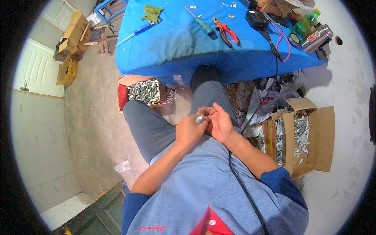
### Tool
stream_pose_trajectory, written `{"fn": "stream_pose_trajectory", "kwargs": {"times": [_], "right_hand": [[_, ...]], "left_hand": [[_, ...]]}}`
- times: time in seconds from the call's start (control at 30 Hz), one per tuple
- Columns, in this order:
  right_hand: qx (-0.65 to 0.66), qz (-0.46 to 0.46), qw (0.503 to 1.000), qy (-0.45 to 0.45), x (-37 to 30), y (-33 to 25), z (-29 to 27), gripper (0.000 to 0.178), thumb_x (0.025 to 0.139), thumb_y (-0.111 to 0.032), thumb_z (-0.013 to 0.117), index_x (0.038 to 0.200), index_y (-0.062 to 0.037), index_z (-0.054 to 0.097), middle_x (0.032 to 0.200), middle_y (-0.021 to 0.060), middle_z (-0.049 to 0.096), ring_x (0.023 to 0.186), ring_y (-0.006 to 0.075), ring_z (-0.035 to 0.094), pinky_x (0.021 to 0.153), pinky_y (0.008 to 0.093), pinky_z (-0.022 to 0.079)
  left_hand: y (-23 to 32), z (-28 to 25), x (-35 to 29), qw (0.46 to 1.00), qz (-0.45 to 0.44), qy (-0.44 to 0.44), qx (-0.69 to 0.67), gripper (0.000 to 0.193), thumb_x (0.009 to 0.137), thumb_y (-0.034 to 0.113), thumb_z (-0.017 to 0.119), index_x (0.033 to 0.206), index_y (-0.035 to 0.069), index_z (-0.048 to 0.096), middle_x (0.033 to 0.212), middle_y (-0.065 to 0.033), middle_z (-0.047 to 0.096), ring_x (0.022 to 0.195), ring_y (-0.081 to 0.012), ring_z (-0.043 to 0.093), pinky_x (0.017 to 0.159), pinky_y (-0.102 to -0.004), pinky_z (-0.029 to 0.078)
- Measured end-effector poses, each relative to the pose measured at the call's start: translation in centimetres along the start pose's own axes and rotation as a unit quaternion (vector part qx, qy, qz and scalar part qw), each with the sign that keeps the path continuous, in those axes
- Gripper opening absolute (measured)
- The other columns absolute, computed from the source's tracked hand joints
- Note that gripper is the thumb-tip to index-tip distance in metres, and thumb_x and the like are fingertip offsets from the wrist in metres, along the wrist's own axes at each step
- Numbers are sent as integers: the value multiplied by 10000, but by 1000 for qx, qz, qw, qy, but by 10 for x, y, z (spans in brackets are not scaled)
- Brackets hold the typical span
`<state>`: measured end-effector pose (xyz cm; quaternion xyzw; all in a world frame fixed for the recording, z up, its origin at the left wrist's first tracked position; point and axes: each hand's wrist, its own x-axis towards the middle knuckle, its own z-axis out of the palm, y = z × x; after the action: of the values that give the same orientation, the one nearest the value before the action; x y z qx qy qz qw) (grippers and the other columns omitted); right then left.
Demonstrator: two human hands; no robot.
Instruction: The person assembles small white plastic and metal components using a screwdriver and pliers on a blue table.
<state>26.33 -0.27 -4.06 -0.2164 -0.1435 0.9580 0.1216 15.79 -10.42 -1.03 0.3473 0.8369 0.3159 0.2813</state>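
Note:
Above my lap, my left hand (188,130) is closed around a small silver metal cylinder (200,119), whose end sticks out between thumb and forefinger. Just beside it, my right hand (220,124) is turned partly palm up and cupped, thumb stretched out. Its curled fingers come close to the cylinder; whether they touch it is hard to tell, and no object shows in the palm. On the blue-covered table (168,43) ahead lie a blue-handled screwdriver (141,29), a teal-handled screwdriver (204,26) and red-handled pliers (226,32).
Small metal cylinders fill a box (121,93) under the table's left side. A cardboard box (323,133) at right holds many thin metal pieces. A thermos (316,39), green bottle (304,24) and black adapter (256,19) crowd the table's right. A black cable (244,188) crosses my body.

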Motion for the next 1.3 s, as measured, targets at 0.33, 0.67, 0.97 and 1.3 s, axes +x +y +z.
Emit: {"fn": "stream_pose_trajectory", "kwargs": {"times": [0.33, 0.67, 0.97, 1.3], "right_hand": [[-274, -84, 956, 70, -6, 1, 15, 155, 933, -93, 638, 1062, -7, 651, 976, 57, 677, 852, 125, 637, 750, 249, 514], [-128, -33, 990, -40, 6, -3, 4, 168, 967, -159, 608, 1081, -41, 643, 950, 26, 667, 808, 113, 635, 736, 257, 527], [-111, -58, 991, -44, 6, -4, 5, 236, 981, -134, 517, 1153, -5, 615, 1068, 82, 662, 946, 158, 634, 873, 303, 516], [-274, -138, 951, 31, -6, 0, 10, 246, 941, -53, 611, 1171, 34, 624, 1035, 90, 686, 898, 127, 653, 789, 248, 538]], "left_hand": [[-10, -4, 3, 985, -36, -93, -138, 348, 860, 299, 703, 850, -48, 681, 713, -39, 654, 668, -85, 559, 565, -306, 464], [-12, -10, 3, 960, -34, -115, -255, 374, 863, 331, 716, 835, -38, 666, 715, -15, 629, 681, -74, 547, 580, -273, 450], [1, -11, -3, 997, 34, -41, -59, 377, 888, 339, 671, 951, -32, 677, 706, -171, 646, 683, -250, 624, 619, -393, 488], [0, -9, -3, 998, 7, -43, -48, 428, 889, 410, 655, 980, -5, 702, 760, -278, 656, 764, -448, 659, 653, -498, 502]]}}
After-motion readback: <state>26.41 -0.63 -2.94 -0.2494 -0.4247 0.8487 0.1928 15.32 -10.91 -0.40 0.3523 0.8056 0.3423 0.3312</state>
